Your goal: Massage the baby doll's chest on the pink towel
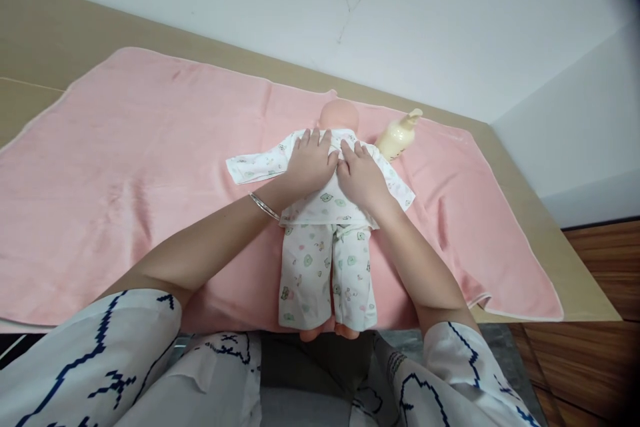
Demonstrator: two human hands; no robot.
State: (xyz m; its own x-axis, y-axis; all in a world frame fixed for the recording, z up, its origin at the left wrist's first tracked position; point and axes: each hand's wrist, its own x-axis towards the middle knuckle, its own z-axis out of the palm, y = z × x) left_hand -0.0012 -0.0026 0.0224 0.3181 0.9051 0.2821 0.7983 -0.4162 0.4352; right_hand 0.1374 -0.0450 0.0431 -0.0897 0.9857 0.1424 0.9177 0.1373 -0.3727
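A baby doll [340,114] lies stretched out, its bare head toward the wall and its feet at the near table edge. No face shows on it. It wears a white long-sleeved top [325,208] and matching trousers [306,277], both with small green and pink prints. My left hand [311,161] rests flat on the left of the upper top, fingers extended. Beside it, my right hand [363,173] lies flat on the right half, thumbs close together. Neither hand grips anything. A cream-coloured bottle [397,139] with a pale spout-like top leans near the doll's right-side sleeve.
Under the doll spreads a pink blanket [165,147], wrinkled in places, with a folded corner at the right front. It covers much of a tan table [540,227]. A white wall [250,0] stands behind. Brown wooden panelling [605,260] is at the right.
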